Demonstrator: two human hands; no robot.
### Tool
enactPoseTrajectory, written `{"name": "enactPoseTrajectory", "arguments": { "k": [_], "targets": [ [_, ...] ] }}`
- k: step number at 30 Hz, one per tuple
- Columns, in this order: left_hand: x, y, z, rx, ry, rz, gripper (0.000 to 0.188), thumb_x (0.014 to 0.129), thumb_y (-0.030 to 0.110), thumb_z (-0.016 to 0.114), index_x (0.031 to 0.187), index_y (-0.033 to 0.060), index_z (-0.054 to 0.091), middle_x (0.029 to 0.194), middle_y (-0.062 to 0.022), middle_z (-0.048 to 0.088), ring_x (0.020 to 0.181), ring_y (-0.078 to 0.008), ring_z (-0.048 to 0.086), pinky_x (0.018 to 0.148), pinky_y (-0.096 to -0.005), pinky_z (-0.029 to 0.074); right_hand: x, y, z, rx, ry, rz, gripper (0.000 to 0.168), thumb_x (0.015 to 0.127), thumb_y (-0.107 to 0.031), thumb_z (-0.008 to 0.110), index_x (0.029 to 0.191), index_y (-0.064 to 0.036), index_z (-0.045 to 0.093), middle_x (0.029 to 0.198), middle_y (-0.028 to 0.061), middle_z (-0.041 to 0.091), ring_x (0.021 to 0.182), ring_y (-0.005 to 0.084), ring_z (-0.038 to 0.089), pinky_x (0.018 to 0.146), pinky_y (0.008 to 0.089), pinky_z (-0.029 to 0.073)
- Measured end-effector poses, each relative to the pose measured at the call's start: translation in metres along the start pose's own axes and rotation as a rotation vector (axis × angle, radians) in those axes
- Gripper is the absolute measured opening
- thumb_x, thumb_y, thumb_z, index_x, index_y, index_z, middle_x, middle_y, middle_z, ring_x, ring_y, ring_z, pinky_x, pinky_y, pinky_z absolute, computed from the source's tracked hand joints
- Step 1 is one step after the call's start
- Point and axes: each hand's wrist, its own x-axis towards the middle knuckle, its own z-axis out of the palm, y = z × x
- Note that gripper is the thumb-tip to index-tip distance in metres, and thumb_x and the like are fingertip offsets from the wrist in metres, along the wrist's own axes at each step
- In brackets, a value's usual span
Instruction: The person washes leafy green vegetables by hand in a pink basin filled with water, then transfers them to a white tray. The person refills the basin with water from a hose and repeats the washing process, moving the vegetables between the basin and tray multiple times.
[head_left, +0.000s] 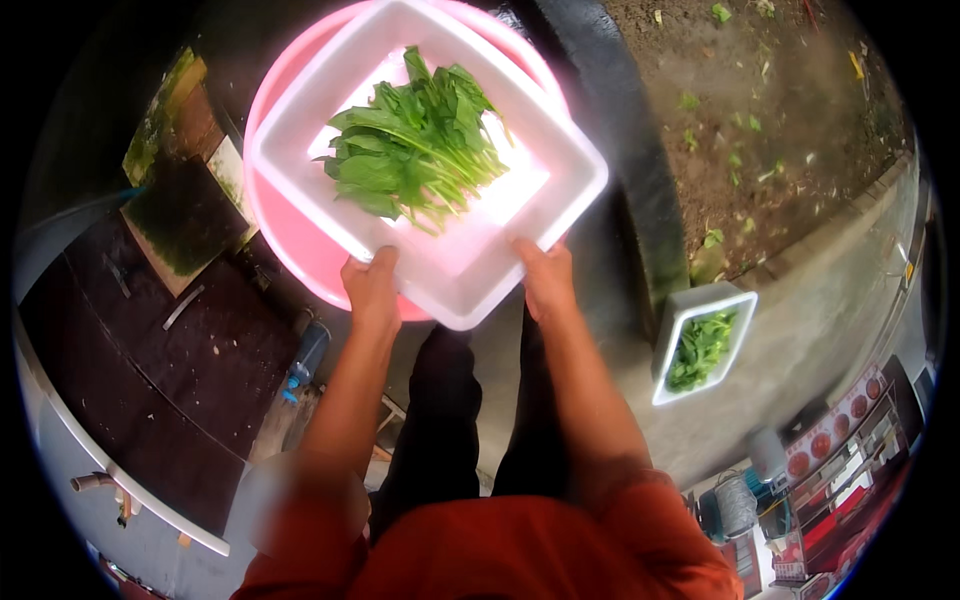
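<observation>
My left hand (373, 289) and my right hand (550, 277) grip the near sides of a white rectangular plastic tub (465, 304), thumbs over its rim. Inside lies a heap of green leafy vegetables (409, 150), leaves mostly to the left and cut stems towards the lower right. Behind and partly under the tub is a round pink basin (289, 244); most of its inside is hidden by the tub. Whether the tub touches the basin I cannot tell. Bright glare washes out the tub's floor.
Low on the right, a second white tub (664, 330) holds more leafy greens (701, 351) beside a dark kerb (615, 112). Bare soil (765, 150) with scattered leaves lies beyond. A plastic bottle (309, 352) with a blue cap lies left of my legs, near a dark board (150, 360).
</observation>
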Motion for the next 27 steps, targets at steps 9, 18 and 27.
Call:
{"name": "enactPoseTrajectory", "arguments": {
  "k": [9,18,27],
  "targets": [
    [0.022,-0.045,-0.010,0.002,0.065,0.008,0.031,0.074,-0.001,0.051,0.104,-0.0067,0.052,0.089,-0.0054,0.055,0.076,-0.0115,0.052,0.065,-0.0251,0.043,0.004,0.031,0.017,-0.962,-0.052,-0.732,0.023,0.070,-0.003,0.064,0.093,-0.003,0.061,0.090,0.0096,0.062,0.083,0.0238,0.057,0.076,0.0321,0.045],
    [0.016,-0.053,-0.006,0.016,0.073,0.084,0.030,0.074,-0.001,0.052,0.103,-0.0037,0.055,0.087,-0.0031,0.057,0.076,-0.0099,0.053,0.066,-0.0237,0.043,0.035,0.059,0.046,-1.496,-0.121,-0.519,0.017,0.074,-0.022,0.059,0.080,-0.007,0.065,0.079,0.0147,0.063,0.077,0.0314,0.059,0.068,0.0396,0.048],
    [0.019,-0.064,-0.009,-0.019,0.091,0.089,0.032,0.074,-0.004,0.051,0.106,-0.0036,0.054,0.091,-0.0028,0.056,0.078,-0.0095,0.052,0.068,-0.0233,0.043,0.050,0.076,0.050,-1.413,-0.029,-0.481,0.014,0.073,-0.020,0.057,0.073,-0.008,0.065,0.069,0.0160,0.062,0.069,0.0338,0.060,0.066,0.0410,0.047]
  ]
}}
